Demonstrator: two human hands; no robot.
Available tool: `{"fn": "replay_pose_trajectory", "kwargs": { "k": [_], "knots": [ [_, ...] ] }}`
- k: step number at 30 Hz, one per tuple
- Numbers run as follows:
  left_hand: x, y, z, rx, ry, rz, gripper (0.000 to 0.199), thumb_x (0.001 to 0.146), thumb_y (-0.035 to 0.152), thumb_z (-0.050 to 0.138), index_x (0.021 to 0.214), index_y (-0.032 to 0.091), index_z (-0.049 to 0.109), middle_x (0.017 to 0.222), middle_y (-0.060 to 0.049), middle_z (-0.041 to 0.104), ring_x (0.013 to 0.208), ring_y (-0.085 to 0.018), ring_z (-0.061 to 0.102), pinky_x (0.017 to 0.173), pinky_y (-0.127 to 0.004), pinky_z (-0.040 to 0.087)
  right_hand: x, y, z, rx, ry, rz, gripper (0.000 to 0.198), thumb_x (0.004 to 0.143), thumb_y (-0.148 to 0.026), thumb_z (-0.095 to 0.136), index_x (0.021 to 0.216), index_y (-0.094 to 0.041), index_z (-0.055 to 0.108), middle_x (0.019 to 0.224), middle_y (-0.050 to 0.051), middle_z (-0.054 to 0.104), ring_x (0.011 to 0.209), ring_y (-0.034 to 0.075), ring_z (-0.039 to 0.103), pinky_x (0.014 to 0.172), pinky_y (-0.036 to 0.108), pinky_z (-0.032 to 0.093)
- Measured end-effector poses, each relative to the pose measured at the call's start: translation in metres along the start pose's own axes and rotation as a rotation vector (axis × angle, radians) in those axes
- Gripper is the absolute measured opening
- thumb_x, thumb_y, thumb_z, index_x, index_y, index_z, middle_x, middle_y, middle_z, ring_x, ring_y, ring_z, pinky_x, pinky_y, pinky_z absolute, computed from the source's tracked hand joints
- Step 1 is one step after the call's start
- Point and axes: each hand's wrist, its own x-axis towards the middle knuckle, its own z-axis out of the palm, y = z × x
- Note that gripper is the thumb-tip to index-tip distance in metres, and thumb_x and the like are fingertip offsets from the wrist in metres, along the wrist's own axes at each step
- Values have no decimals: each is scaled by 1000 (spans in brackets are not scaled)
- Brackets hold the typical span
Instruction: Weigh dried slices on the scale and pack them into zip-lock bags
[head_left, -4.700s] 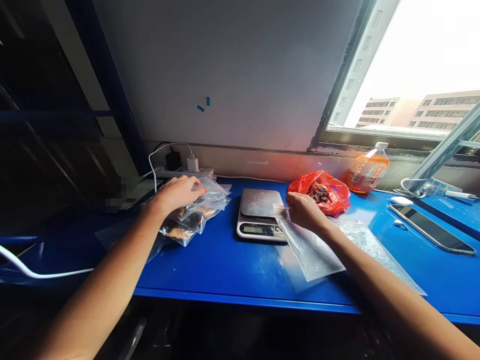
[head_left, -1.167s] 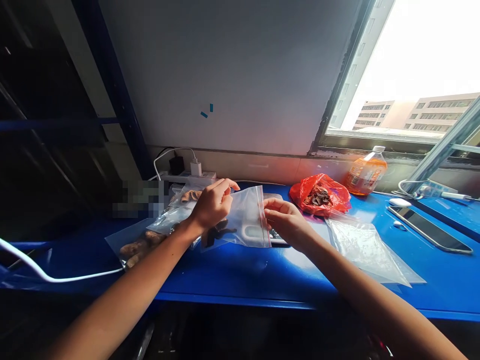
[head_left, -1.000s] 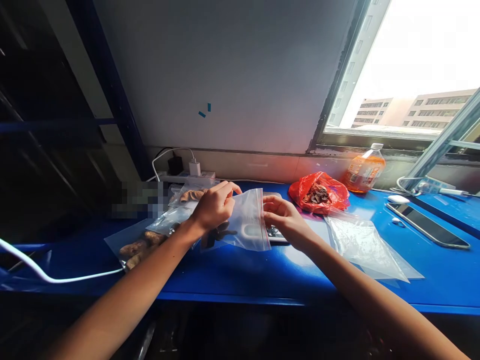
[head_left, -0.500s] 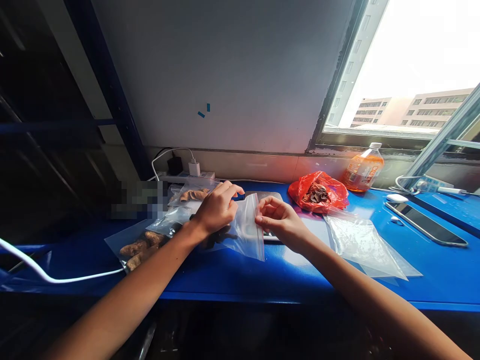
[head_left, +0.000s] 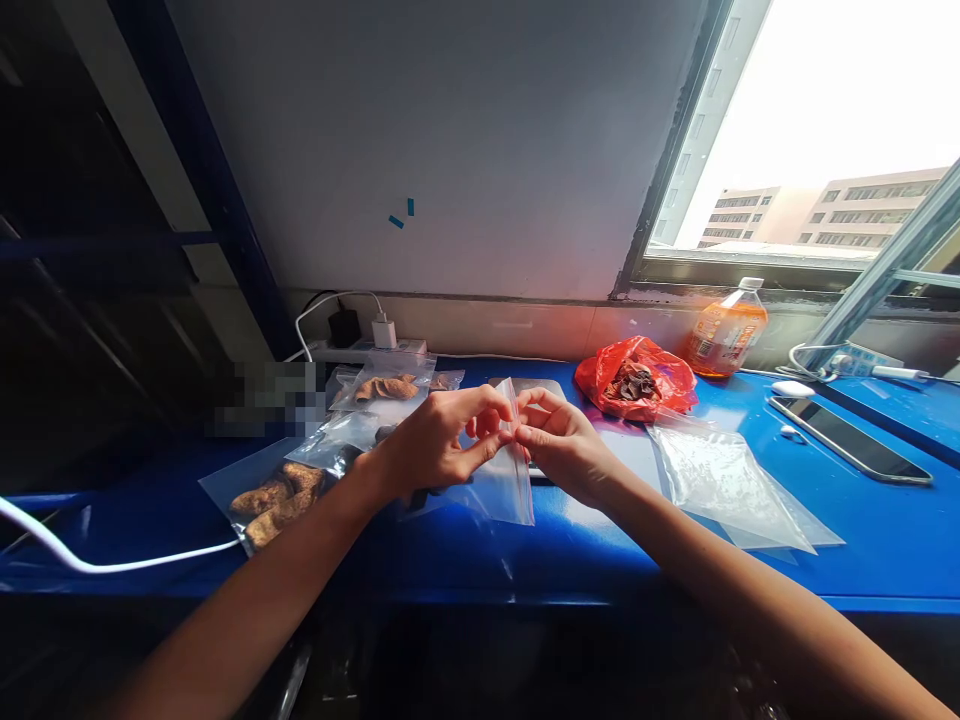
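Left hand [head_left: 450,437] and right hand [head_left: 566,445] pinch the red-lined mouth of a clear zip bag [head_left: 500,495], which partly hides the scale [head_left: 536,383] on the worktop [head_left: 427,560]. The step appears to be working the seal; the next move is judged to call for even pressure along it.

No legible text: we find the printed label [head_left: 712,343] on the clear plastic bottle of orange liquid [head_left: 728,328] too small to read.

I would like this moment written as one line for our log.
left hand: pinching clear bag at edge | right hand: pinching same edge | scale: partly hidden behind hands | red bag: open, dark pieces inside
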Motion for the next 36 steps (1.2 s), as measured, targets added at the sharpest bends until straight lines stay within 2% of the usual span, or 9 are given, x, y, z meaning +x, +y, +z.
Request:
{"fn": "replay_pose_trajectory", "kwargs": {
  "k": [7, 11, 15, 23, 30, 33, 36],
  "knots": [
    [1, 1, -3, -39, -3, 81, 18, 86, 17, 60, 104, 18, 56, 81, -1, 67, 70, -11, 63, 67, -24, 53, -3, -2, 1, 18, -38, 45, 36, 71, -30, 79, 99, -23, 56, 83, -1, 63, 69, 11, 57, 67, 27, 45],
    [1, 1, -5, 75, -63, 106, 18, 87, 20, 60, 105, 18, 59, 87, -4, 70, 77, -14, 66, 73, -27, 53, -2, -2, -2, -55, -13, 30, 40, 69, -33, 80, 98, -24, 54, 82, -1, 62, 71, 13, 57, 66, 28, 44],
    [1, -1, -5, 198, -61, 130, 20, 86, 25, 62, 104, 18, 60, 87, -4, 71, 81, -17, 68, 76, -30, 53, 0, -3, -4, -89, -3, 12, 43, 67, -35, 80, 97, -24, 52, 78, -2, 58, 72, 14, 57, 67, 29, 44],
    [2, 0, -3, 244, -64, 143, 12, 83, 23, 64, 91, 19, 55, 77, 0, 66, 66, -12, 62, 64, -24, 48, -1, -3, -4, -150, -50, -7, 35, 72, -34, 76, 93, -22, 51, 79, -2, 58, 68, 11, 52, 65, 26, 41],
    [2, 3, -3, 356, -180, 123, 4, 83, 17, 58, 81, 20, 56, 64, 5, 59, 51, -9, 53, 53, -23, 39, -3, -4, 0, -274, 0, 26, 38, 71, -39, 77, 91, -22, 50, 79, -2, 60, 72, 12, 55, 68, 27, 42],
    [2, 3, -4, 368, -213, 105, 5, 83, 17, 58, 79, 19, 56, 66, 5, 58, 51, -9, 52, 52, -23, 38, -3, -4, 1, -304, 3, 38, 39, 71, -40, 77, 91, -22, 49, 78, -2, 59, 72, 13, 55, 69, 27, 42],
    [2, 3, -3, 393, -208, 107, 5, 86, 19, 56, 81, 19, 57, 75, 2, 60, 60, -11, 56, 56, -23, 41, -4, -6, 2, -348, 23, 33, 36, 73, -40, 74, 91, -22, 49, 76, -2, 57, 72, 12, 54, 67, 27, 42]
  ]
}}
